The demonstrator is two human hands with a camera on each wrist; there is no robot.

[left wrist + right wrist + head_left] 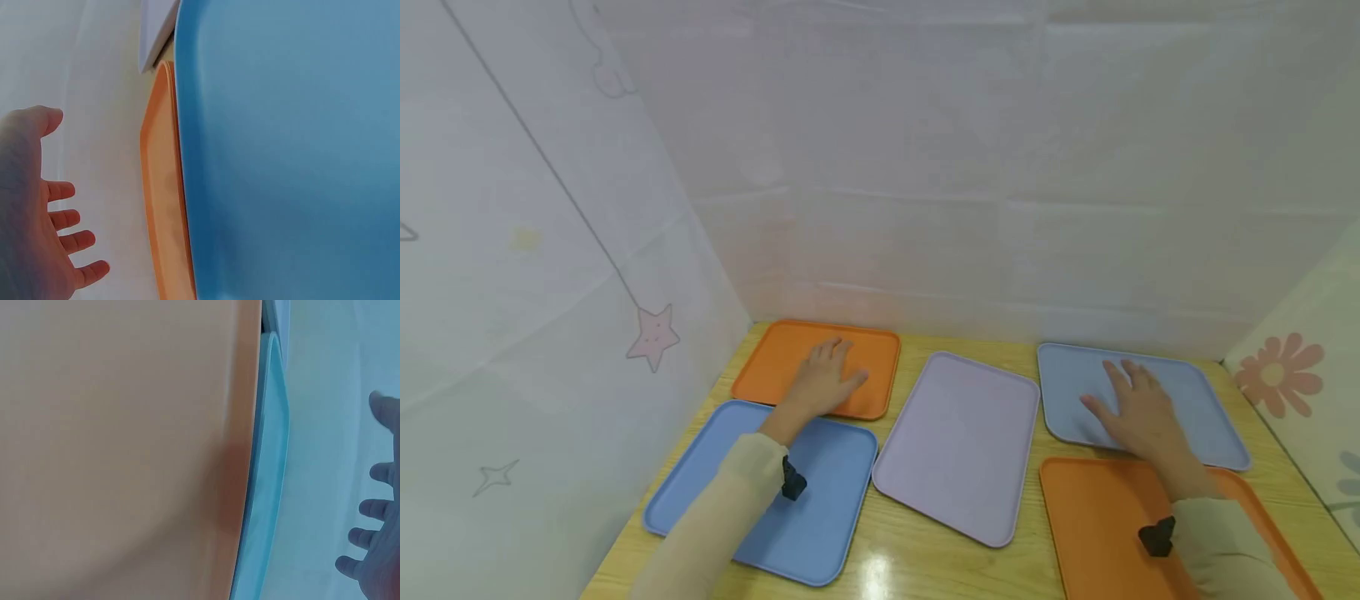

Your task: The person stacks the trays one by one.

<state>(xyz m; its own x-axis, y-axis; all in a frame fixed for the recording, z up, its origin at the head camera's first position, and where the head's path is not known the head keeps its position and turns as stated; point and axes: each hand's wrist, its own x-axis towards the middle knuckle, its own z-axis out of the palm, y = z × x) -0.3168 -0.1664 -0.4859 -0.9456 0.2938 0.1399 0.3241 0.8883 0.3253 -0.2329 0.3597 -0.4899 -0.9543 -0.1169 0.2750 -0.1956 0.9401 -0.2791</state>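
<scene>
My left hand [824,382] hovers over the orange tray [786,354] at the back left, fingers spread and nothing in them. The left forearm crosses above a blue tray [820,517] in front of it. On the other side, my right hand [1142,412] is held with spread fingers over the light blue tray [1195,400] at the back right. Below the right wrist lies a second orange tray [1097,517], partly covered by the sleeve. Both wrist views show the left fingers [76,242] and right fingers [373,509] apart and holding nothing.
Between the two pairs, a lilac tray [962,442] lies at a slant on the wooden table [880,554]. A pale cloth wall [910,192] stands behind the trays. Patterned cloth [550,350] closes off the left, and flowered cloth [1315,358] the right.
</scene>
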